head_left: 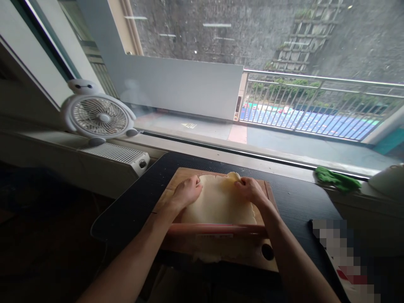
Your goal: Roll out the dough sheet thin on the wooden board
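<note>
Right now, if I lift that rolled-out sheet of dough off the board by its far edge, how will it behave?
The dough sheet looks thin and wide, so it will probably flop and stretch. Both hands, the left hand and the right hand, grip its far edge, which already looks bunched there, so it seems soft. The rolling pin lies across its near edge and may drag it.

Fingertips of the left hand (187, 191) and right hand (251, 189) curl under the far edge of the dough sheet (217, 202), out of sight; the grip itself can't be judged. The rolling pin (217, 229) has both ends covered by the forearms. A pixelated patch (342, 252) blots out whatever lies at lower right, and the white object (389, 181) is cut off by the right edge
</note>
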{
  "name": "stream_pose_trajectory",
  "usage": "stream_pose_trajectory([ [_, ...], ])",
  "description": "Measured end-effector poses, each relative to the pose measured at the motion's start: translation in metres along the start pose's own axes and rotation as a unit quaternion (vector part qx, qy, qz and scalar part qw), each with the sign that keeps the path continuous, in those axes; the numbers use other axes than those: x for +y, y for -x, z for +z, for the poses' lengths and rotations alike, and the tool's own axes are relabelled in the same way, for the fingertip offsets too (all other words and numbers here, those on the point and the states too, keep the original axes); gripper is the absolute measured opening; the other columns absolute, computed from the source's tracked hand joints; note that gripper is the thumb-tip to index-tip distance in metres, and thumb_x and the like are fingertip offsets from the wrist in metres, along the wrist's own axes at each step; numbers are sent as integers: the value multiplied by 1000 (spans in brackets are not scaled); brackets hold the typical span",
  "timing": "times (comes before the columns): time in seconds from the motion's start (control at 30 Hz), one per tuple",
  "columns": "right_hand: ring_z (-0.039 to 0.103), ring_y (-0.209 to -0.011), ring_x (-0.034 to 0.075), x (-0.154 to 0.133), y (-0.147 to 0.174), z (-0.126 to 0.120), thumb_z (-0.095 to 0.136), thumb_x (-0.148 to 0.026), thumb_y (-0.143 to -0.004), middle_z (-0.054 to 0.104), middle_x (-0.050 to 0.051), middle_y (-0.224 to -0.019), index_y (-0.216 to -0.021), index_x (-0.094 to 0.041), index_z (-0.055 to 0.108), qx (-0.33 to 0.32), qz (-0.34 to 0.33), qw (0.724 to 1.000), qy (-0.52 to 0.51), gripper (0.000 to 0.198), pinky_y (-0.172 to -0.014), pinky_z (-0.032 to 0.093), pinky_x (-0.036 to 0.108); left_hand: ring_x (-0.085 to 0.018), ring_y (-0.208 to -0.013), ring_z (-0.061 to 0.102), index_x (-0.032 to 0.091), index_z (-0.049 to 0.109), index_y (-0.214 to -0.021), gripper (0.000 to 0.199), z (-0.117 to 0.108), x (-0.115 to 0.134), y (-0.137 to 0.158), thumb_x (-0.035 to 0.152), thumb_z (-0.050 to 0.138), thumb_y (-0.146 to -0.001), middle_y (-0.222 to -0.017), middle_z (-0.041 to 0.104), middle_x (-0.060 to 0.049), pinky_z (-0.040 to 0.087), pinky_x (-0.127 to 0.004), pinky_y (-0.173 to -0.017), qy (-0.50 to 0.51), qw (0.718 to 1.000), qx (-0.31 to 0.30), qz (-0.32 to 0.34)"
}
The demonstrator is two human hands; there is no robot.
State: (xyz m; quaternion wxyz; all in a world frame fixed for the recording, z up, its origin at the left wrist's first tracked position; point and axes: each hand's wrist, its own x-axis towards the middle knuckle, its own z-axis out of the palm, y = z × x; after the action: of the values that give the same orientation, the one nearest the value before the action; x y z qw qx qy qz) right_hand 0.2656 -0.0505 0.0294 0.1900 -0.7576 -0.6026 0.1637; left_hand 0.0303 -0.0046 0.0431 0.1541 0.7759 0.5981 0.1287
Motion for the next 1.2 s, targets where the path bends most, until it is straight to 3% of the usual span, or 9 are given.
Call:
stream_pose_trajectory([
  [0.17,47,-57,10,9,6,-2,36,-44,-85,57,-1,-65,-73,-19,58,47,19,999,-16,36,-49,27,22,-14,-71,57,19,57,-76,17,4,25,-38,32,48,-79,-78,65,-3,37,-21,-59,110,991,40,68],
  [0.33,50,-62,13,19,8,-9,38,-45,-84,59,1,-68,-75,-20,60,62,57,996,4,34,-54,29,24,-15,-68,57,18,59,-68,18,12,30,-62,33,51,-74,-72,64,-3,36,-22,-56,122,991,-4,51],
  [0.5,54,-81,19,23,6,-13,44,-43,-82,63,5,-84,-91,-20,61,56,59,996,30,29,-65,34,26,-15,-57,54,17,61,-64,35,5,3,-49,48,49,-75,-64,61,-2,32,-23,-47,153,983,-97,4],
  [0.6,50,-97,23,16,29,-15,46,-38,-83,58,10,-105,-108,-19,55,105,28,993,51,33,-74,35,30,-15,-58,55,16,63,-73,29,-4,-9,-28,44,56,-71,-65,63,-1,33,-22,-47,172,977,-123,-22],
  [0.73,52,-80,16,-2,90,-8,38,-37,-91,58,3,-90,-84,-23,57,118,-88,989,25,25,-70,34,27,-18,-72,61,18,63,-86,22,-7,-16,-3,32,59,-69,-80,68,-3,41,-23,-59,146,985,-80,-41],
  [0.87,49,-70,14,-15,129,12,39,-32,-92,55,1,-71,-67,-22,52,92,-144,984,48,30,-68,32,27,-22,-87,62,19,61,-98,33,-5,-15,-10,39,57,-72,-95,69,-8,42,-25,-70,67,996,-36,-37],
  [0.97,48,-69,15,-15,129,23,38,-30,-92,54,1,-70,-66,-21,51,109,-147,979,92,30,-69,30,29,-24,-86,63,16,64,-90,37,-6,-11,-31,48,51,-75,-90,69,-11,41,-25,-69,14,999,-11,-49],
  [1.1,46,-68,15,-12,121,28,35,-28,-93,54,1,-69,-65,-21,49,121,-150,975,109,32,-68,27,29,-19,-69,63,19,66,-64,32,-12,-7,-49,45,51,-74,-70,69,-6,39,-24,-61,4,996,-83,-17],
  [1.2,45,-68,15,-11,120,28,35,-28,-93,54,0,-68,-65,-21,48,124,-152,975,105,31,-67,26,29,-19,-72,63,20,67,-71,25,-12,-4,-51,44,57,-68,-75,69,-5,39,-24,-60,-13,999,-35,-12],
])
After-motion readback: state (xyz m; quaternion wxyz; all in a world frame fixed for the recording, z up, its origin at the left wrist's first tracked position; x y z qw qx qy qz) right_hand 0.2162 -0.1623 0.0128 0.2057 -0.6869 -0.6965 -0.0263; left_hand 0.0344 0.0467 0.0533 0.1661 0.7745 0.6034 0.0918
